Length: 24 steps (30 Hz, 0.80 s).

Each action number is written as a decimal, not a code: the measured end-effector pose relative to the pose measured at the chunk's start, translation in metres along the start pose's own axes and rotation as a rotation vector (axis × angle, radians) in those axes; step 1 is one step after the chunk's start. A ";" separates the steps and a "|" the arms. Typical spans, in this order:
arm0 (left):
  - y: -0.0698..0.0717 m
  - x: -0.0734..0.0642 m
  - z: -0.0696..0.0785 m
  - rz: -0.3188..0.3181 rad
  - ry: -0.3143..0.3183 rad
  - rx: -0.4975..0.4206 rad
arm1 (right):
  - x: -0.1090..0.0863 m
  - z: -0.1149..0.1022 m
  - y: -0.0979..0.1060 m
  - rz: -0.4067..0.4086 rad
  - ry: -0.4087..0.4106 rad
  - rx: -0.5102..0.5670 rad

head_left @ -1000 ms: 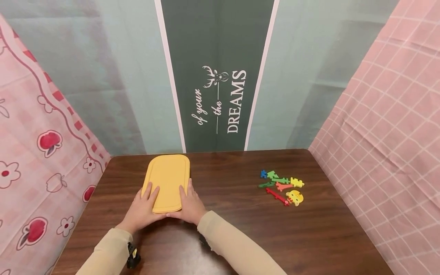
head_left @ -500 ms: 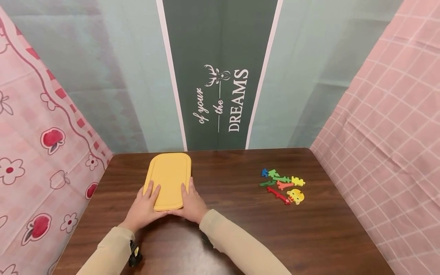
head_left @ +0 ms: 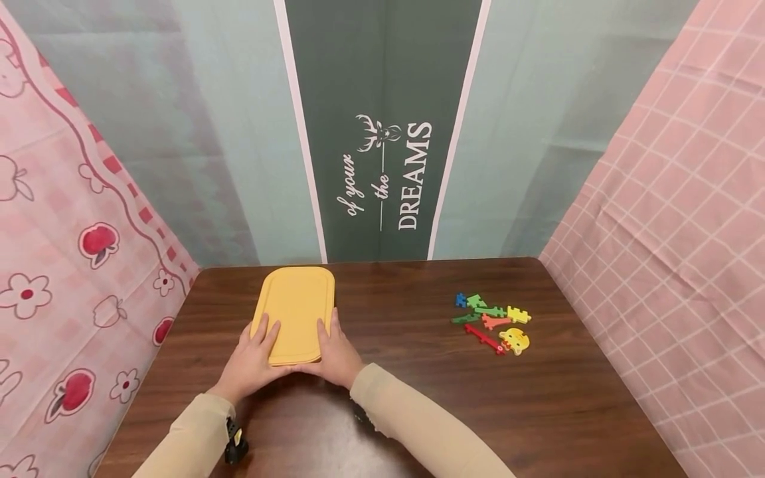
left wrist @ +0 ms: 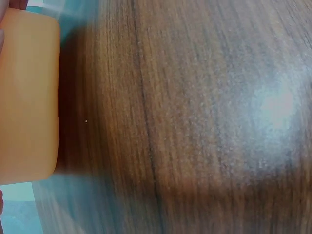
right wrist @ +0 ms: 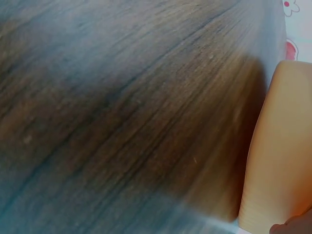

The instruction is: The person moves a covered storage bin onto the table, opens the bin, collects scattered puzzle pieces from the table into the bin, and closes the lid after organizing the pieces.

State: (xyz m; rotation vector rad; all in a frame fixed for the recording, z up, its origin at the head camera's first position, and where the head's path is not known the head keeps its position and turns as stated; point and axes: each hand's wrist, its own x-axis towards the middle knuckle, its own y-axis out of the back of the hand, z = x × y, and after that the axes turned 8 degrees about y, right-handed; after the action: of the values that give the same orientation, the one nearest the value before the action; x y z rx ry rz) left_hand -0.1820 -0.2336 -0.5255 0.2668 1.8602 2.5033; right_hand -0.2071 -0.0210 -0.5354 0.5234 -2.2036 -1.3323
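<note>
A yellow rounded box with a flat lid (head_left: 299, 305) rests at the left of the dark wooden table. My left hand (head_left: 248, 362) grips its near left corner, two fingers lying over the lid's edge. At the near right corner my right hand (head_left: 339, 355) holds it in the same way. Both thumbs run along the near end and almost meet. The box's smooth end wall (left wrist: 29, 97) fills the left side of the left wrist view. In the right wrist view the box (right wrist: 282, 146) shows at the right edge, a fingertip (right wrist: 295, 226) touching it. The inside is hidden by the lid.
To the right on the table (head_left: 406, 398) lie several puzzle pieces: a yellow animal head (head_left: 514, 340), a red strip (head_left: 484, 339), an orange piece (head_left: 494, 322), and green, blue and yellow ones. A printed curtain (head_left: 227, 133) hangs behind; pink cloths flank both sides.
</note>
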 end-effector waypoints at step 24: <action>0.015 -0.001 0.007 -0.003 0.004 -0.014 | -0.002 -0.008 0.016 -0.023 -0.037 0.041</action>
State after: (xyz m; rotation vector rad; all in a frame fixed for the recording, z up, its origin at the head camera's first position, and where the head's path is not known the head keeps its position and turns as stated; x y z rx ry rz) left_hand -0.1787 -0.2312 -0.5092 0.2584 1.8423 2.5157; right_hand -0.2022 -0.0182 -0.5183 0.5451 -2.2653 -1.3207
